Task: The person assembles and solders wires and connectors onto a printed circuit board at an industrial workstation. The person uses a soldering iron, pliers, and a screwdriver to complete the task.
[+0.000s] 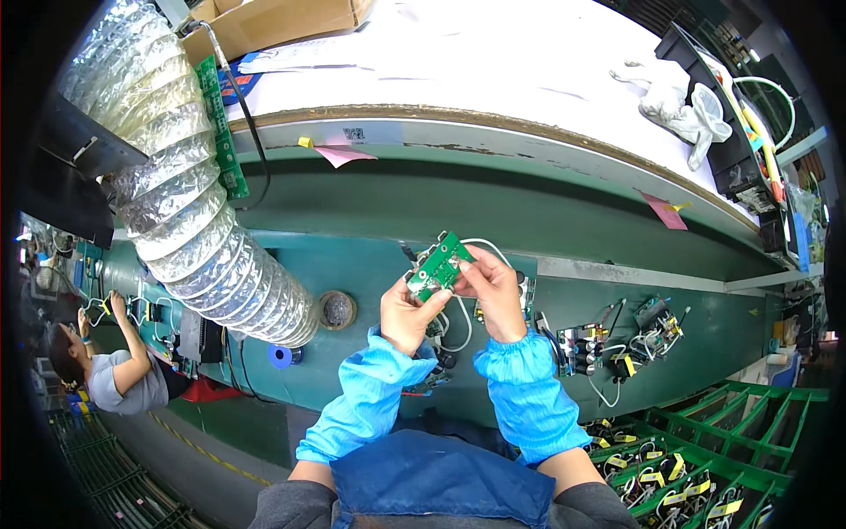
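Observation:
A small green circuit board (440, 267) is held tilted above the green bench, its solder side facing me. My left hand (406, 316) grips its lower left end, thumb lying along the near edge. At the upper right end, my right hand (493, 289) pinches it, thumb and fingertips against the board's face. A white cable (470, 323) loops from behind the board past my fingers. Parts on the board's far side are mostly hidden. Beneath my hands, other circuit assemblies (438, 335) lie on the bench, partly covered by my hands and sleeves.
A clear ribbed duct (207, 229) hangs at the left, near a tape roll (337, 310) and a blue spool (284, 356). More circuit assemblies (585, 349) lie at right. Green divided racks (705, 423) stand lower right. A white shelf (493, 62) spans the back; a person (132, 361) works far left.

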Motion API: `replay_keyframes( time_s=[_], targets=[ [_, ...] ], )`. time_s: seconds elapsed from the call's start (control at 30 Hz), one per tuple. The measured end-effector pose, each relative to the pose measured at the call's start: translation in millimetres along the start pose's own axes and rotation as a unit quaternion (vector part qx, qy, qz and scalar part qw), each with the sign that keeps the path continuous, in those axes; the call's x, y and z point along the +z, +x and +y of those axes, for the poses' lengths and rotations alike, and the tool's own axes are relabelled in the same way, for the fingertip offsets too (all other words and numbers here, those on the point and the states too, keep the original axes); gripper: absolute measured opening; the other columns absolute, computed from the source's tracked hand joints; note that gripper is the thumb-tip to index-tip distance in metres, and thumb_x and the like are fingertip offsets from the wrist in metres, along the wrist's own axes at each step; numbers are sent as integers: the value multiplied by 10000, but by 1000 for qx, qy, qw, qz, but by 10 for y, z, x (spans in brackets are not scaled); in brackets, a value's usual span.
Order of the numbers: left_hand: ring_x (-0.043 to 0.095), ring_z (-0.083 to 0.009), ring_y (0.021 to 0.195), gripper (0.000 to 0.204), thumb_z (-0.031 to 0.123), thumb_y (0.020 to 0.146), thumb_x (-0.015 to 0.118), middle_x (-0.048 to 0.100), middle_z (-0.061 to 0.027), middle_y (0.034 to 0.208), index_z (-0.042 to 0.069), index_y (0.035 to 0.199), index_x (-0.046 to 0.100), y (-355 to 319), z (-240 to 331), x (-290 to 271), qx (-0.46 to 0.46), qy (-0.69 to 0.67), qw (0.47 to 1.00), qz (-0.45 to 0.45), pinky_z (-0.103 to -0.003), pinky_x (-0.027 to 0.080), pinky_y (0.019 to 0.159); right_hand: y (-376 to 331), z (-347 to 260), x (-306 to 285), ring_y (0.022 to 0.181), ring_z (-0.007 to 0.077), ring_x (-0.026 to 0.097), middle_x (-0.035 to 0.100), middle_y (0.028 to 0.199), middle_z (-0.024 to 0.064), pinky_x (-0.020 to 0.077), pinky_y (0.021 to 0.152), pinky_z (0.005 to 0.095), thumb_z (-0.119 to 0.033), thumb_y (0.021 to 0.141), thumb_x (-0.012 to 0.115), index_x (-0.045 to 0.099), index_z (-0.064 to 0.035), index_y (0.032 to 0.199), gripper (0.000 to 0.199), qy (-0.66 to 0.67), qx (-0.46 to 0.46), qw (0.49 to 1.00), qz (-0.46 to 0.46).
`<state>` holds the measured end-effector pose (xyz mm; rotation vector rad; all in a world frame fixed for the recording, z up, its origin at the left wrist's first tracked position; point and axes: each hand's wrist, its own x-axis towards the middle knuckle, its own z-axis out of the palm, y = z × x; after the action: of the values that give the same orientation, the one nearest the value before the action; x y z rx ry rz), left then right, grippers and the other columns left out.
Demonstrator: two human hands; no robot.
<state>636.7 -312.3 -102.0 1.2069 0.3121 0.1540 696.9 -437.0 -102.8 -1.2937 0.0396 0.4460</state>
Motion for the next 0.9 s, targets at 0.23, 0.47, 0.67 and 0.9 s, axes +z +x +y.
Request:
replay_keyframes(
  time_s=[0.23, 0.47, 0.67, 0.9],
  targets=[
    [492, -9, 641, 277, 23, 768, 642, 602, 23, 844, 16, 1035, 571, 300, -80, -46, 21, 36, 999, -12, -151, 394, 548, 235, -13, 41, 718, 94, 570, 600, 803, 36, 491, 645, 248, -128, 846, 562, 512, -32, 1140, 313, 53, 2, 998, 18],
    [518, -113, 851, 199, 27, 742, 649, 541, -43, 893, -21, 921, 577, 793, -210, 36, 170, 227, 956, -78, -238, 413, 756, 535, 75, -193, 792, 131, 594, 616, 897, 47, 503, 672, 264, -129, 841, 575, 505, -61, 1154, 328, 132, -23, 989, 55],
    [549, -292, 879, 284, 94, 687, 685, 595, -125, 906, -13, 929, 583, 671, -42, 260, 245, 261, 926, -118, -412, 345, 935, 168, -151, -352, 826, 156, 602, 605, 967, 77, 513, 659, 255, -66, 858, 522, 478, -45, 1142, 288, 159, -67, 982, 80],
    [550, -232, 825, 345, 59, 655, 695, 618, -77, 862, 42, 990, 615, 393, 217, 491, 334, 329, 864, -182, -458, 320, 952, -247, -260, -493, 854, 178, 603, 606, 948, 100, 527, 692, 272, -54, 849, 535, 467, -30, 1151, 310, 181, -99, 975, 78]
  ],
)
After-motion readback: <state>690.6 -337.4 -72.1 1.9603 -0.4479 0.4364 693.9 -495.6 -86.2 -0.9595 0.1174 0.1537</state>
